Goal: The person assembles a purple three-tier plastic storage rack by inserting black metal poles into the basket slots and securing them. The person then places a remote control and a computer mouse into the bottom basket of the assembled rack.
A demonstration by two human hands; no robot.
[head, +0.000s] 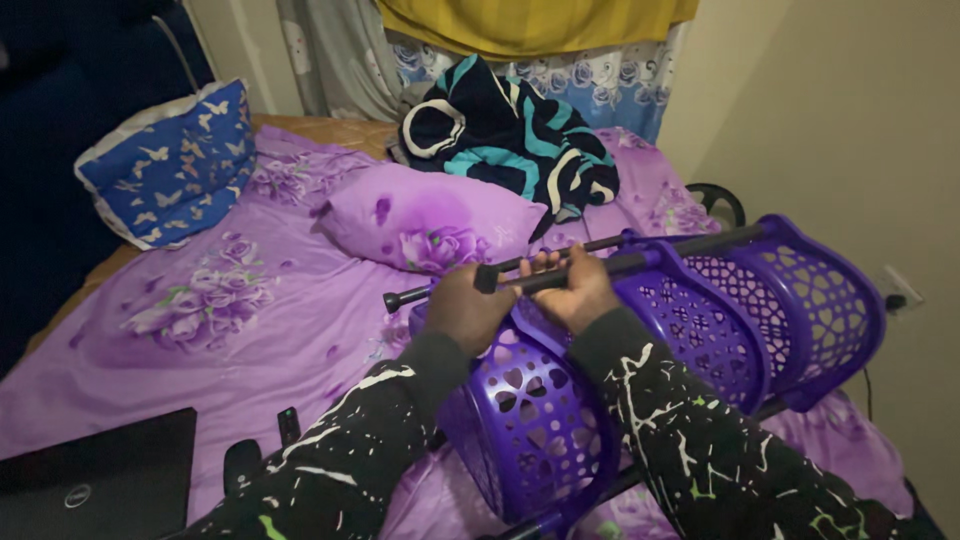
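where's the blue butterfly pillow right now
In the head view the blue butterfly pillow sits at the upper left, at the bed's far left edge, left of the purple floral pillow.

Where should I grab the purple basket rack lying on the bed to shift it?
Probably by the black poles, coming from above as the left hand and right hand do now. The purple basket rack lies on its side, so the poles run level on top and are thin enough to wrap; the perforated basket walls look flimsier.
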